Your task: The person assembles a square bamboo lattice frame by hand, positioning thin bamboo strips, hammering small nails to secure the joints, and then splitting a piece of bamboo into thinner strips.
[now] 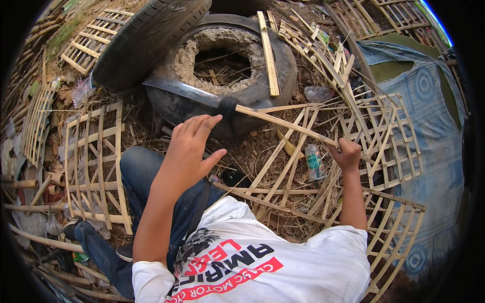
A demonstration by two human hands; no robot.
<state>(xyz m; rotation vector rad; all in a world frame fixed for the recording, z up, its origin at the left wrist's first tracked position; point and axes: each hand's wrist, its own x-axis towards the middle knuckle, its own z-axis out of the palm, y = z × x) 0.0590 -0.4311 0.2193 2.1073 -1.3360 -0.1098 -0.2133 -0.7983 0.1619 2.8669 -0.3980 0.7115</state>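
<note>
My right hand (347, 154) is closed around the near end of a long, narrow bamboo strip (285, 124). The strip slants up to a black wrapping (228, 107) at the base of a broad machete blade (184, 92). Whether strip and blade are joined there, I cannot tell. The blade lies across the near side of an old tire (166, 103) with a rough, crumbling ring (189, 50) inside its opening. My left hand (189, 144) is held up just below the black wrapping, fingers stretched, thumb apart, nothing in it.
Another split bamboo piece (269, 55) rests on the tire's right side. A second tire (146, 43) leans behind at left. Woven bamboo lattices (96, 166) lie on both sides, with loose strips at right. A drink can (314, 162) and blue patterned cloth (429, 131) are nearby.
</note>
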